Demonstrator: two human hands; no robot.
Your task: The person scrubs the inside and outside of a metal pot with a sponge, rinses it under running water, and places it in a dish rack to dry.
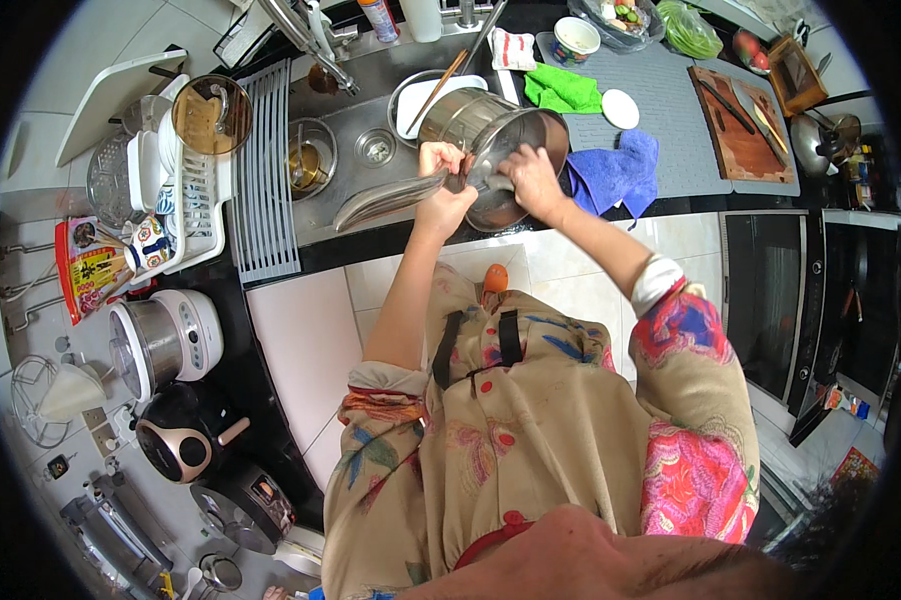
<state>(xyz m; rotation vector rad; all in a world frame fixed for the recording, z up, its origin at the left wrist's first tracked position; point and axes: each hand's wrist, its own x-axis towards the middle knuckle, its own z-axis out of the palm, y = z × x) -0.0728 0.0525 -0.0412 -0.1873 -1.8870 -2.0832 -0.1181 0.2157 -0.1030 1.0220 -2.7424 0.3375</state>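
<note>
A deep stainless-steel pot is tipped on its side over the front edge of the sink, its mouth facing me. My left hand grips it at the rim, where a long, broad steel handle juts out to the left. Inside the mouth is my right hand, its fingers against the inner wall. Something pale shows by those fingertips, but whether it is a held pad or a reflection is unclear. Behind the pot, a white tray lies in the sink with wooden chopsticks across it.
A glass bowl sits in the sink under the faucet. Left stands a dish rack beside a roll-up drying rack. On the right lie a blue cloth, a green cloth and a cutting board bearing knives.
</note>
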